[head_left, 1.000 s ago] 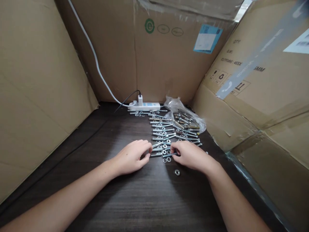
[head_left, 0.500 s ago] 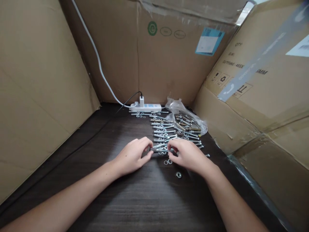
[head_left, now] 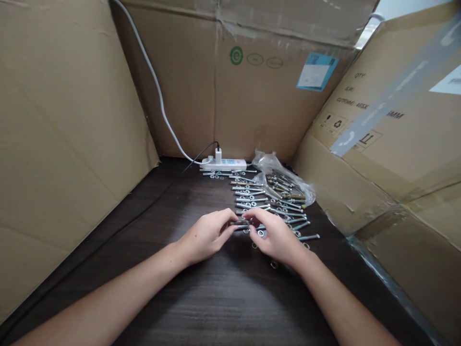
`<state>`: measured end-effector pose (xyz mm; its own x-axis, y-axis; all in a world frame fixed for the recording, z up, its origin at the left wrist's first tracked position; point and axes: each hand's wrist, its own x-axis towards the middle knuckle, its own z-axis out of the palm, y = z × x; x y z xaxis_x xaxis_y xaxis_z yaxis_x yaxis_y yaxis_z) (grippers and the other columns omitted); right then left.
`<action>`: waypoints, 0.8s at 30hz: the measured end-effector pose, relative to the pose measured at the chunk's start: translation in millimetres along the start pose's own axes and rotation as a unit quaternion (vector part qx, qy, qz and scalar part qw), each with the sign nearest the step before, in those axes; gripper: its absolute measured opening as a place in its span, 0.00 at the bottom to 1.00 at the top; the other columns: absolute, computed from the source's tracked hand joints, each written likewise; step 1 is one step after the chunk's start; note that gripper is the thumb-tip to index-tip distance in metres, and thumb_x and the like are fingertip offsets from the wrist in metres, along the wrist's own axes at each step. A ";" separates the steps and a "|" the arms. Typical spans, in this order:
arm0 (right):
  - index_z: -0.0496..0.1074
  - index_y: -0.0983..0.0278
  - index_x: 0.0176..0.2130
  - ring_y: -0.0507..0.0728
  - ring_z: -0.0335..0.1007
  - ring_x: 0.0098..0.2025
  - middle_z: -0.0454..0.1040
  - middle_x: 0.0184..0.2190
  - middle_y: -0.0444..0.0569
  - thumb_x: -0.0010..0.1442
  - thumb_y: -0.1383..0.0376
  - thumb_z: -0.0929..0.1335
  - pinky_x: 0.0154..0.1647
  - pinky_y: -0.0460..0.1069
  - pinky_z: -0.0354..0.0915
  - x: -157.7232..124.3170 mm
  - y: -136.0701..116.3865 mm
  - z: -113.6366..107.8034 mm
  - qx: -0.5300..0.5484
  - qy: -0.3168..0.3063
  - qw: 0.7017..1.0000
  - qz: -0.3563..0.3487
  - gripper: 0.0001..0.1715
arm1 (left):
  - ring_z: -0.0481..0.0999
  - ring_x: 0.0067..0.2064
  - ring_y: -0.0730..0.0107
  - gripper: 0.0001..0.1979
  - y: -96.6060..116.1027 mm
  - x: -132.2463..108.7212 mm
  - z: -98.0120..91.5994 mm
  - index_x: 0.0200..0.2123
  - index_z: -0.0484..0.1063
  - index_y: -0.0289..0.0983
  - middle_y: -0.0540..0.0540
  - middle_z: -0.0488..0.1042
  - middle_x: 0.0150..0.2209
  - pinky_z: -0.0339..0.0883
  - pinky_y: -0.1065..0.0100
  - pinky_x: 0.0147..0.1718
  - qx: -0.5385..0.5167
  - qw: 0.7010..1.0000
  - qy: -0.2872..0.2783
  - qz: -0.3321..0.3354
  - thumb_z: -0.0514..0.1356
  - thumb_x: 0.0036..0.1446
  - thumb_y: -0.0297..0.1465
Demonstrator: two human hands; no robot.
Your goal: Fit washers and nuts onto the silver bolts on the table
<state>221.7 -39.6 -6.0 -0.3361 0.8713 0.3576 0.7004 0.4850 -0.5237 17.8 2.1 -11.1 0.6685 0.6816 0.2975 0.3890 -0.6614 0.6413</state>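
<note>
Together, our left hand [head_left: 211,235] and right hand [head_left: 275,235] pinch a small metal rod [head_left: 242,222] just below the center of the frame, finger and thumb closed narrowly at either end; we cannot tell its exact make-up, as it is blurred. Behind our fingers, right of center, rows of bolts [head_left: 249,200] lie with washers among them. Below our right hand sits a loose nut [head_left: 274,264], and beyond the rows we see a clear plastic bag [head_left: 264,161] near a white power strip [head_left: 234,165].
</note>
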 end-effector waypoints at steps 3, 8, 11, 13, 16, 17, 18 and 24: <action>0.67 0.60 0.44 0.53 0.70 0.38 0.73 0.38 0.47 0.56 0.72 0.64 0.39 0.48 0.66 -0.4 -2.8 3.4 0.023 -0.003 0.999 -0.030 0.16 | 0.73 0.37 0.71 0.06 0.9 0.4 -0.8 0.41 0.67 0.40 0.50 0.74 0.37 0.63 0.70 0.36 -0.019 1.000 -0.009 0.008 0.53 0.62 0.30; 0.68 0.61 0.45 0.53 0.70 0.38 0.73 0.38 0.48 0.59 0.71 0.63 0.41 0.48 0.67 0.2 -1.2 6.0 0.045 0.024 0.998 -0.045 0.13 | 0.72 0.35 0.71 0.07 -2.0 -1.5 3.0 0.44 0.64 0.39 0.50 0.73 0.36 0.63 0.70 0.35 -0.082 0.997 0.014 -0.005 0.52 0.63 0.32; 0.68 0.61 0.45 0.53 0.70 0.39 0.73 0.39 0.48 0.60 0.70 0.63 0.42 0.49 0.67 0.4 -0.1 5.0 0.052 0.021 0.997 -0.044 0.13 | 0.71 0.32 0.73 0.07 -4.5 -2.0 6.9 0.43 0.62 0.38 0.50 0.71 0.33 0.62 0.72 0.31 -0.134 0.990 0.039 -0.013 0.51 0.63 0.32; 0.67 0.61 0.47 0.53 0.70 0.38 0.73 0.41 0.49 0.59 0.69 0.63 0.40 0.48 0.67 0.6 1.4 0.3 0.056 0.004 0.998 -0.034 0.15 | 0.68 0.32 0.73 0.06 -4.6 -0.7 6.9 0.40 0.63 0.37 0.50 0.69 0.32 0.62 0.72 0.31 -0.127 0.990 0.058 -0.002 0.52 0.62 0.32; 0.68 0.62 0.47 0.53 0.70 0.34 0.73 0.41 0.49 0.58 0.68 0.64 0.36 0.48 0.67 0.4 5.3 -14.9 0.029 -0.005 1.000 0.005 0.16 | 0.66 0.33 0.72 0.04 -2.7 2.7 3.0 0.37 0.65 0.36 0.49 0.66 0.33 0.62 0.70 0.34 -0.100 0.988 0.115 0.010 0.54 0.61 0.31; 0.70 0.62 0.45 0.53 0.70 0.33 0.74 0.39 0.49 0.58 0.68 0.64 0.35 0.48 0.66 0.0 6.6 -21.0 0.008 -0.009 1.000 0.022 0.14 | 0.66 0.34 0.72 0.04 -2.0 3.8 1.6 0.36 0.65 0.36 0.49 0.65 0.33 0.62 0.70 0.35 -0.100 0.986 0.132 0.006 0.54 0.60 0.31; 0.71 0.62 0.41 0.53 0.69 0.32 0.74 0.36 0.48 0.58 0.68 0.64 0.34 0.48 0.65 -0.5 7.7 -26.9 -0.014 -0.021 0.999 0.038 0.11 | 0.66 0.35 0.72 0.04 -1.4 4.9 0.7 0.35 0.65 0.36 0.49 0.65 0.33 0.62 0.70 0.36 -0.107 0.984 0.143 -0.003 0.55 0.59 0.31; 0.75 0.61 0.35 0.52 0.67 0.26 0.73 0.25 0.43 0.52 0.68 0.67 0.27 0.46 0.59 -6.9 10.8 -36.7 -0.052 -0.181 0.977 0.099 0.08 | 0.70 0.34 0.71 0.07 -0.2 10.4 4.5 0.34 0.61 0.36 0.49 0.68 0.31 0.66 0.67 0.36 -0.335 0.929 0.127 -0.094 0.56 0.59 0.34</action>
<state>254.7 -43.2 14.2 -0.3743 0.9260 -0.0494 0.8279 0.3097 -0.4676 27.6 7.9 -11.4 0.4243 0.8734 0.2393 -0.0559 -0.2385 0.9695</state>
